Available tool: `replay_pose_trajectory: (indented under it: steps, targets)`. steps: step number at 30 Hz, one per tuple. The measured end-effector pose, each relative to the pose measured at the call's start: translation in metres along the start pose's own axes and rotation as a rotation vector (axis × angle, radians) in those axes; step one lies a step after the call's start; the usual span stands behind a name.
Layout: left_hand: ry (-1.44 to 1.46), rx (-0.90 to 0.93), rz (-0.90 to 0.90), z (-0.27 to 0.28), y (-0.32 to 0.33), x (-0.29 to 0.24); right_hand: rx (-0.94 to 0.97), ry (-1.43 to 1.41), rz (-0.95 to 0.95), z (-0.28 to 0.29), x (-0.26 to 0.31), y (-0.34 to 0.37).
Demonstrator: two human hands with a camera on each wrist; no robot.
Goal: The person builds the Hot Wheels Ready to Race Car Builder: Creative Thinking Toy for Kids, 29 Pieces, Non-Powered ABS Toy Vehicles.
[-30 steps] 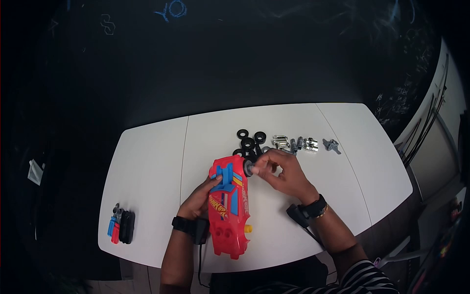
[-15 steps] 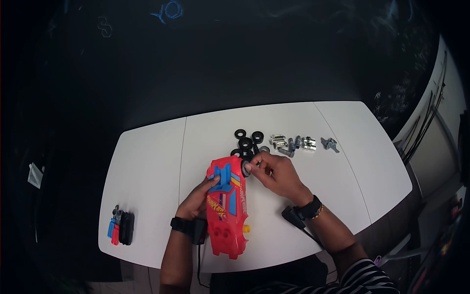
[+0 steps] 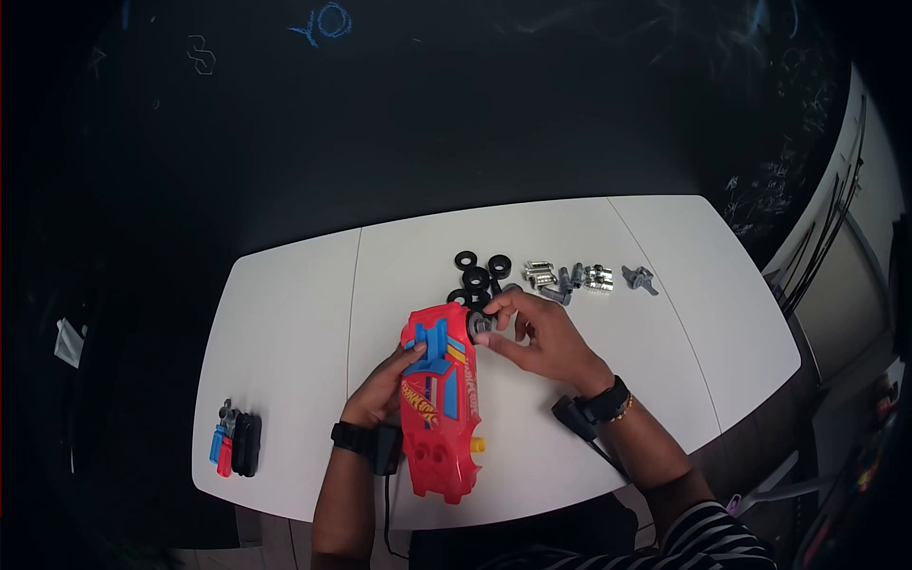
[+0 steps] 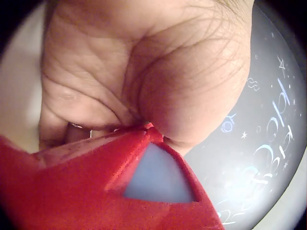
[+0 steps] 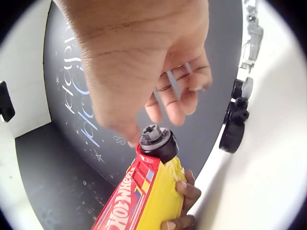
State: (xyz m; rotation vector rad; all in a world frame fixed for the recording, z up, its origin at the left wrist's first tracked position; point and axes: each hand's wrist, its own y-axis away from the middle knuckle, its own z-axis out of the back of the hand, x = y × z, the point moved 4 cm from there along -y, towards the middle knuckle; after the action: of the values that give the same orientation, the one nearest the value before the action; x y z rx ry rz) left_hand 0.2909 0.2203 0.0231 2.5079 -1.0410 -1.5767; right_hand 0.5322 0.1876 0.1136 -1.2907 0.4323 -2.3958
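Observation:
A red toy car body [image 3: 460, 464] with blue and yellow trim is held up over the table, its long side running toward the person. My left hand [image 3: 382, 388] grips it along the left side, thumb on top by the blue part. In the right wrist view, fingers curl against its yellow underside [image 5: 165, 189]. A black wheel [image 5: 165, 149] with a grey hub sits at the car's far right corner. Around this wheel my right hand [image 3: 556, 344] hovers, thumb close to the hub and fingers spread loosely apart from it.
Behind the car on the white table [image 3: 285, 332] lie several black tyres [image 3: 475, 277], chrome pieces [image 3: 540, 270], grey parts [image 3: 577, 275] and a separate grey piece [image 3: 640, 279]. Tools with blue and red handles [image 3: 224, 454] lie at the left beside black objects [image 3: 247, 445].
My right fingers have moved off the wheel, from a pinch at its hub to a wider spread. The left hand keeps its hold on the car body.

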Motion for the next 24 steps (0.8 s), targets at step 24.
replay_pose_trajectory:
  steps: [24]
  targets:
    - [-0.006,-0.038,0.017,0.003,0.0,0.001,-0.022,0.456,0.256,-0.009,0.008,0.004]
